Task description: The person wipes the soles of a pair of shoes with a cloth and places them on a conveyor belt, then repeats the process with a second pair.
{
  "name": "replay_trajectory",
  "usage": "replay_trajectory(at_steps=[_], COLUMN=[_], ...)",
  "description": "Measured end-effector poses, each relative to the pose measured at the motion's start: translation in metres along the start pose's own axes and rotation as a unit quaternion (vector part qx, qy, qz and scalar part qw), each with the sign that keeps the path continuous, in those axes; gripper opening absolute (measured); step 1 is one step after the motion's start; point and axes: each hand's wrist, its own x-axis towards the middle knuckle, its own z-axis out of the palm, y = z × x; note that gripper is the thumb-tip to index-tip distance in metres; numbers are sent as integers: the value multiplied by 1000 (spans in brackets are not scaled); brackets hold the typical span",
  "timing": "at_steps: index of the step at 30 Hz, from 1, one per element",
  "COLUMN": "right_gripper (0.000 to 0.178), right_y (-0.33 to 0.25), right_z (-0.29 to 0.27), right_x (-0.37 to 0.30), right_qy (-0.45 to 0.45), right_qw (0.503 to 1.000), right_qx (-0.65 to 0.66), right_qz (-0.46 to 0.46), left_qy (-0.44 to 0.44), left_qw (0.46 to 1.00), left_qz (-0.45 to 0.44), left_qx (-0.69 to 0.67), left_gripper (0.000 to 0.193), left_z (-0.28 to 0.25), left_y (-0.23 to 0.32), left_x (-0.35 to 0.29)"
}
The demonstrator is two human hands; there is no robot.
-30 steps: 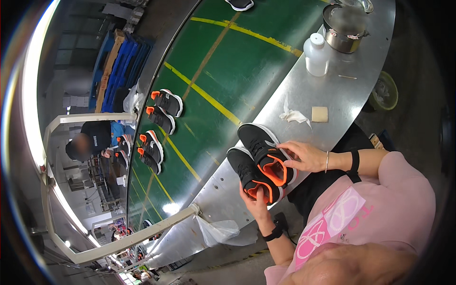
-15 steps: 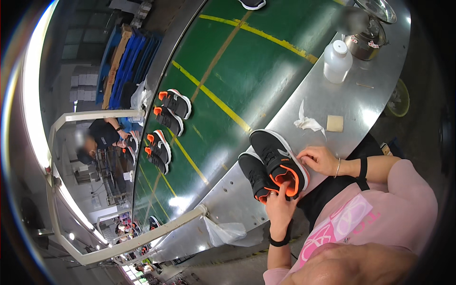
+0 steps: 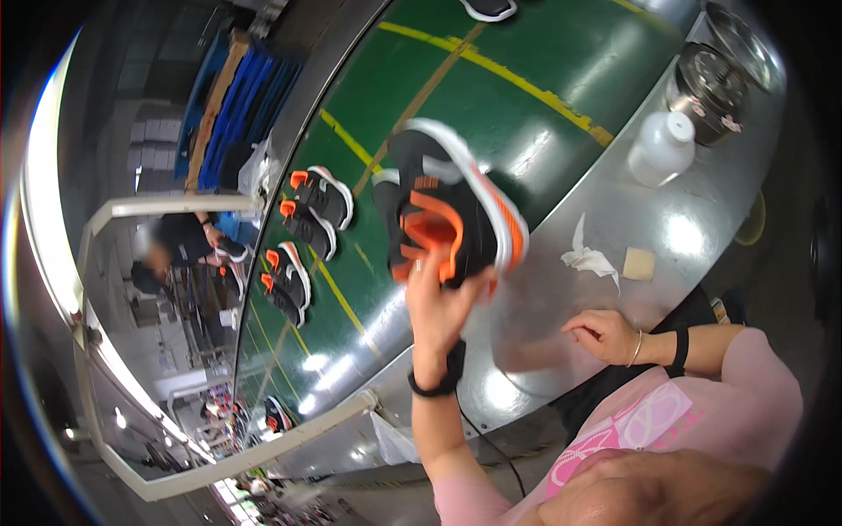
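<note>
My left hand (image 3: 438,307) grips a pair of black sneakers (image 3: 469,206) by the heels, raised over the near side of the green conveyor belt (image 3: 526,145). They have orange linings and white soles; the nearer shoe covers much of the other and is slightly blurred. My right hand (image 3: 603,337) hovers at the near edge of the metal table (image 3: 535,307), fingers loosely curled together with nothing visible in them. Beyond it on the metal lie a crumpled white tissue (image 3: 592,260) and a small beige square pad (image 3: 638,264).
More sneakers (image 3: 320,197) stand on the belt's far side. A white plastic bottle (image 3: 662,149) and a metal pot (image 3: 709,88) occupy the table's right end. A metal frame (image 3: 263,443) crosses the lower left. Across the belt, another person (image 3: 184,241) handles shoes.
My left hand has lifted the sneakers off the metal table and carried them up and left over the belt. My right hand has come off the shoe and drawn back slightly.
</note>
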Motion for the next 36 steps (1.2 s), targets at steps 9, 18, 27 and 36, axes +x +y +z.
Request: replay_trajectory(at_steps=[9,18,27,36], right_gripper=[17,17,28,27], right_y=[-6,13,20,29], right_z=[7,0,-1,0], right_x=[15,6,-4,18], right_qy=[-16,-51,-79,-110], right_qw=[998,988,971,952], right_qx=[-56,-137,-219,-280], right_qz=[-17,-54,-58,-62], left_qy=[-64,198,294,205], left_qw=[980,946,861,851], left_qz=[-46,-169,-189,-341], left_qx=[184,194,369,344], left_gripper=[72,71,92,97], left_z=[72,-61,-122,-106], left_y=[-77,-235,-334,-380], left_x=[127,161,223,247])
